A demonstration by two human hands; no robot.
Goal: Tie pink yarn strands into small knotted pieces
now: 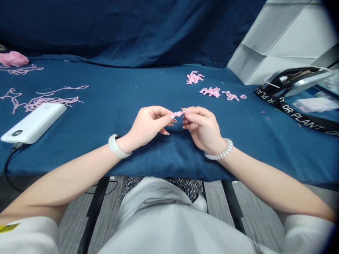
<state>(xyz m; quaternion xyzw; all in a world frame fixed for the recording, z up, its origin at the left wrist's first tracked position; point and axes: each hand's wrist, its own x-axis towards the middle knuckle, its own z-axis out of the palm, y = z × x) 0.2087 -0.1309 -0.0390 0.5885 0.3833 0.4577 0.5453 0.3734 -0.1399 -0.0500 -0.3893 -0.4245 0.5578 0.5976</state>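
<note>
A short piece of pink yarn [178, 113] is pinched between my two hands just above the blue cloth [127, 102] near the table's front edge. My left hand [149, 125] grips its left end with thumb and forefinger, a white band on the wrist. My right hand [202, 127] pinches the right end, fingers curled, a clear coil bracelet on the wrist. Several small knotted pink pieces [211, 91] lie in little heaps farther back, to the right of my hands.
A white power bank [34, 122] with a cable lies at the left. Loose pink yarn strands [50, 98] and a pink yarn ball [13, 58] sit at the far left. A black lettered lanyard [296, 114], a silver device [296, 81] and a white box [280, 38] are at the right.
</note>
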